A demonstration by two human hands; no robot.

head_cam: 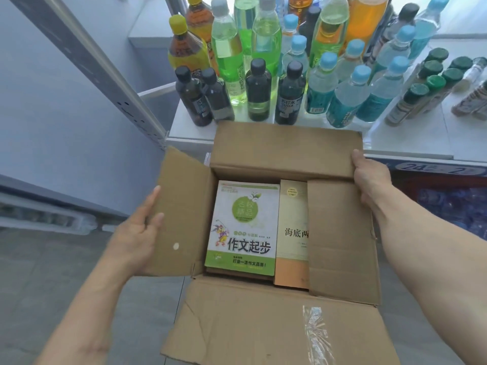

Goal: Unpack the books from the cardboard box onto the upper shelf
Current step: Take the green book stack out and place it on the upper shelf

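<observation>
An open cardboard box (279, 148) is held in front of me, its flaps spread outward. Inside lie a green-and-white book (245, 225) on the left, on top of a stack, and a beige-and-orange book (292, 233) on the right, half hidden under the right flap. My left hand (134, 238) holds the left flap, thumb on its edge and fingers behind it. At the box's far right corner, my right hand (371, 177) grips with the thumb over the far flap.
The box's far edge meets a white shelf (189, 130) crowded with several drink bottles (258, 90). A grey perforated shelf upright (105, 75) slants at the left. A wrapped pack of water bottles (442, 201) sits below the shelf on the right. Grey floor lies underneath.
</observation>
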